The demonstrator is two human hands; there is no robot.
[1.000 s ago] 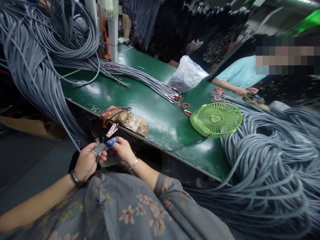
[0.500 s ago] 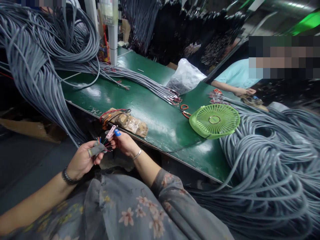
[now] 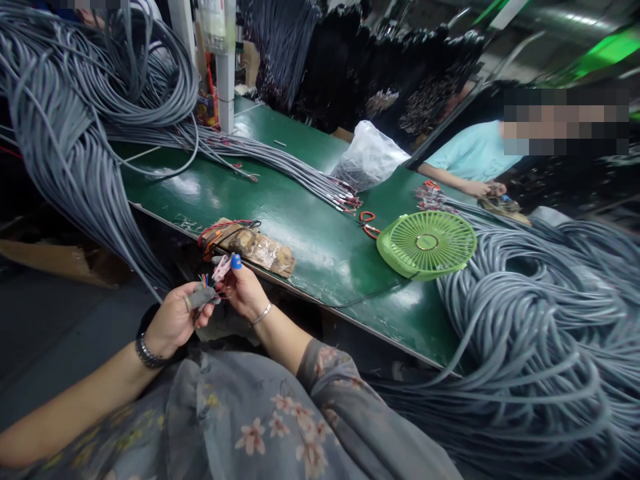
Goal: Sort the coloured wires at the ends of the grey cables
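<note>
My left hand point(image 3: 170, 320) is closed on a cable end, whose thin coloured wires point(image 3: 205, 281) fan out above the thumb. A grey cover point(image 3: 201, 297) wraps that thumb. Close beside it, my right hand point(image 3: 245, 290) pinches a small pink clip-like tool point(image 3: 221, 267); its exact kind is unclear. Blue wrapping point(image 3: 236, 262) covers the right thumb tip. The tool is just above the wires, and I cannot tell whether they touch. Both hands are in front of the table edge, near a worn wooden block point(image 3: 265, 252) with red and black leads.
A green fan point(image 3: 426, 243) stands on the green table point(image 3: 310, 233). Grey cables point(image 3: 280, 163) lie across it, with big coils left point(image 3: 75, 120) and right point(image 3: 540, 320). A plastic bag point(image 3: 367, 157) stands behind. A co-worker point(image 3: 465, 157) works at the right.
My left hand has shifted slightly right, closer to my right hand. The pink tool appears turned and blurred, still in my right fingers.
</note>
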